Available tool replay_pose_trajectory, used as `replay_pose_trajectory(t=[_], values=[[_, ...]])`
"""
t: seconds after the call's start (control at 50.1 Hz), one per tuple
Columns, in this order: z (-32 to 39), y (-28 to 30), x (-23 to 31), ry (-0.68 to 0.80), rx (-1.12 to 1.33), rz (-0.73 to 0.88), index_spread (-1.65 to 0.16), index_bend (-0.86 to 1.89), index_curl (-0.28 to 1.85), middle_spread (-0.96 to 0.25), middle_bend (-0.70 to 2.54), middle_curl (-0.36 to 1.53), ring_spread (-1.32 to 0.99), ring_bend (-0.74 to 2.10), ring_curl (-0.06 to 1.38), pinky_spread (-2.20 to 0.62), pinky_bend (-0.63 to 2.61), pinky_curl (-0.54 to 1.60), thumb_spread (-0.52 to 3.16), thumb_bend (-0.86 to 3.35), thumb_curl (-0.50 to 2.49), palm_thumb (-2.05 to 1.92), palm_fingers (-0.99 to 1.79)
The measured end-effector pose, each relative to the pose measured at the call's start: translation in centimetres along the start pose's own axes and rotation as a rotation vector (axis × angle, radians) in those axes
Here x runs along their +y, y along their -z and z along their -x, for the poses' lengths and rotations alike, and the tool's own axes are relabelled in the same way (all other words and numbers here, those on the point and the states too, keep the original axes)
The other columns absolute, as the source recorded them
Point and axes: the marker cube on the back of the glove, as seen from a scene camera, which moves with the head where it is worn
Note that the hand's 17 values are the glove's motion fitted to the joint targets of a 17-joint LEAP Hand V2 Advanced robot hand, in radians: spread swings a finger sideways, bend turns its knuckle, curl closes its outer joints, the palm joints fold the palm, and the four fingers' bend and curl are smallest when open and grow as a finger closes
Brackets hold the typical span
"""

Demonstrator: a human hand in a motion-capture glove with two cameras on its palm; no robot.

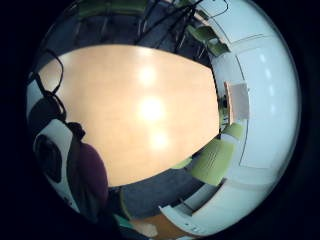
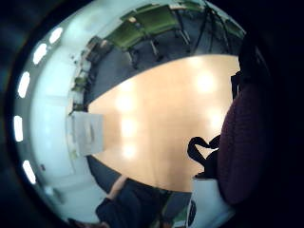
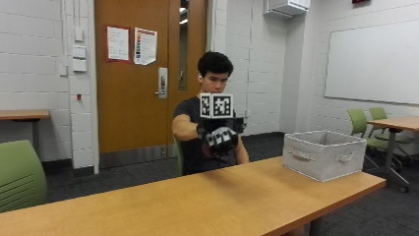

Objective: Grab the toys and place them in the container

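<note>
Black-gloved right hand [image 3: 221,138] is raised mid-frame above the wooden table [image 3: 196,201], fingers curled around a dark maroon toy [image 2: 242,142]. At right, a grey fabric container [image 3: 323,154] sits on the table's end.

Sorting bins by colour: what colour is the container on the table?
Light grey, a fabric bin; it shows best in the outside view.

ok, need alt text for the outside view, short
A person sits behind a long wooden table, holding the gloved right hand raised above it at chest height. A pale fabric container stands on the table's end, apart from the hand. No toys show on the tabletop in this view.
</note>
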Motion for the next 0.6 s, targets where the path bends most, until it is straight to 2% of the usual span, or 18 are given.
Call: replay_pose_trajectory(t=[0.16,0.32,0.46,0.539,0.599], values=[[7.2,6.6,-1.5,0.096,0.000,-0.111,-0.56,0.24,1.26,-0.39,0.84,0.69,-0.45,1.12,0.53,-0.48,0.86,0.40,0.61,0.25,0.88,0.67,1.12],[19.3,11.9,-2.6,0.271,-0.045,-0.170,-0.57,0.23,1.33,-0.39,0.84,0.71,-0.45,1.12,0.54,-0.48,0.86,0.40,0.56,0.26,0.95,0.64,1.11],[31.3,13.9,-1.1,0.453,-0.081,-0.198,-0.58,0.21,1.37,-0.39,0.84,0.73,-0.45,1.12,0.54,-0.48,0.87,0.41,0.52,0.28,1.02,0.63,1.11],[36.1,14.3,-0.9,0.537,-0.106,-0.208,-0.59,0.20,1.39,-0.39,0.83,0.74,-0.45,1.11,0.54,-0.48,0.86,0.41,0.51,0.29,1.06,0.61,1.11],[39.2,14.5,-0.1,0.657,-0.144,-0.205,-0.59,0.19,1.40,-0.39,0.83,0.74,-0.45,1.12,0.54,-0.48,0.86,0.41,0.50,0.29,1.08,0.60,1.11]])
